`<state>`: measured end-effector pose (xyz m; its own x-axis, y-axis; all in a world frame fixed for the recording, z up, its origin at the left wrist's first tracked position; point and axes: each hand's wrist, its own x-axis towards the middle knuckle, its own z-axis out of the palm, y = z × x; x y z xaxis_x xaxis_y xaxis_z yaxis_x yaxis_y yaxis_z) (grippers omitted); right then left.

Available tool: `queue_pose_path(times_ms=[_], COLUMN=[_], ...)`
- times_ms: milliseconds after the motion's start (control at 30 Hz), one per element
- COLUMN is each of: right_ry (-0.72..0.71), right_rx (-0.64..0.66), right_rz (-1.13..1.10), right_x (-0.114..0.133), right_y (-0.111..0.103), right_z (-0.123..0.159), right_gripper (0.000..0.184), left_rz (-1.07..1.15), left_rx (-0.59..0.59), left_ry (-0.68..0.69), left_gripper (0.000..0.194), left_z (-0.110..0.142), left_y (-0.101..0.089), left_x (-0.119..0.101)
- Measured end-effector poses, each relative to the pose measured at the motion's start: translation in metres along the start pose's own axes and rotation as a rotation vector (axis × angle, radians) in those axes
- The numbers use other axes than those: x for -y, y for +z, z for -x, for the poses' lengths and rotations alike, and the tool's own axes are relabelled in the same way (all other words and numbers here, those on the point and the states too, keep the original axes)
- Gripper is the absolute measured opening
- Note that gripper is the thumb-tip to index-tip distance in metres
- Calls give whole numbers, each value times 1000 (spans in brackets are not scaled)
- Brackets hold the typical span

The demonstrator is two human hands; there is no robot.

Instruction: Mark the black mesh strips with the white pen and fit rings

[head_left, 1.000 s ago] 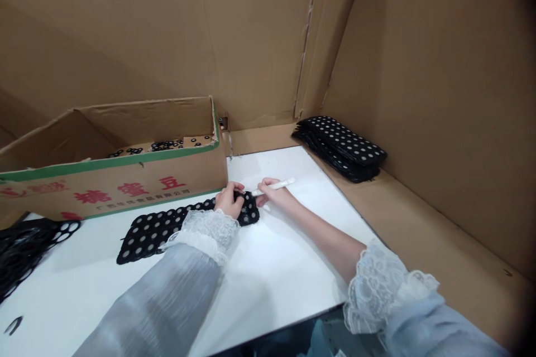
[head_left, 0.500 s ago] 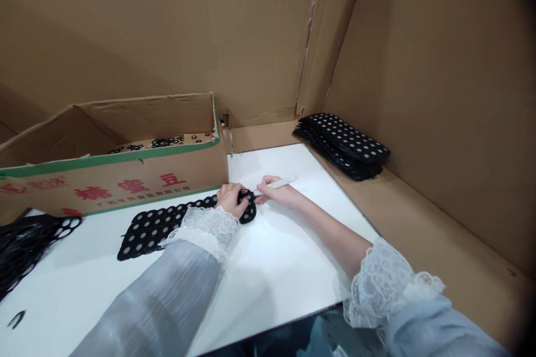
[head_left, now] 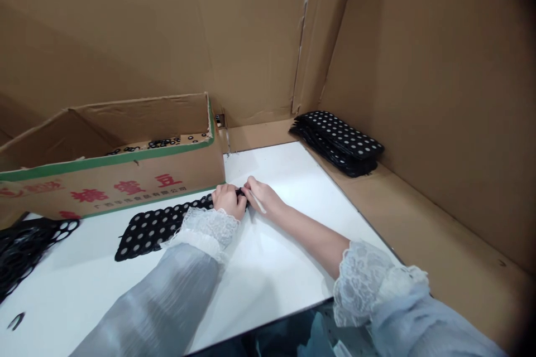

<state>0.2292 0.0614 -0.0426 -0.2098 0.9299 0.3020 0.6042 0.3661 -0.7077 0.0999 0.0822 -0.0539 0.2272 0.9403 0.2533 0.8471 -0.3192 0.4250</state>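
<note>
A black perforated sheet (head_left: 153, 226) with rows of pale round dots lies on the white board. My left hand (head_left: 228, 201) is closed on its right end, fingers curled over the top. Just beside it, my right hand (head_left: 266, 199) pinches a thin white pen-like tool (head_left: 258, 204). The right fingertips meet the sheet's end against the left hand, so the tool's tip and most of that end are hidden.
Behind the sheet stands an open cardboard box (head_left: 146, 178) with small black rings inside. A stack of black dotted sheets (head_left: 339, 142) lies at the right rear. Black ring webbing (head_left: 29, 248) and a loose curved black piece (head_left: 17, 321) are at left. Cardboard walls (head_left: 251, 39) surround the board.
My right hand has moved left against my left hand. The tool has swung from pointing up and right to slanting down towards me. Less of the sheet's right end shows.
</note>
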Motion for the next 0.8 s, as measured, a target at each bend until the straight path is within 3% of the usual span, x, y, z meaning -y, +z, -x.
queue_pose_path(times_ms=[233, 400, 667, 800], right_ry=[-2, 25, 102, 177], right_rx=[-67, -89, -161, -152], right_rz=[101, 30, -81, -235], right_x=[3, 8, 2, -3], right_y=[-1, -4, -3, -3], right_z=[-2, 3, 3, 1], right_gripper=[16, 16, 13, 17], left_rz=[268, 398, 309, 236], left_rx=[8, 40, 63, 31], left_ry=[-7, -24, -35, -20], left_gripper=[18, 25, 12, 18], left_z=[-16, -21, -18, -11], left_y=[-9, -11, -6, -6], left_x=[9, 8, 8, 7])
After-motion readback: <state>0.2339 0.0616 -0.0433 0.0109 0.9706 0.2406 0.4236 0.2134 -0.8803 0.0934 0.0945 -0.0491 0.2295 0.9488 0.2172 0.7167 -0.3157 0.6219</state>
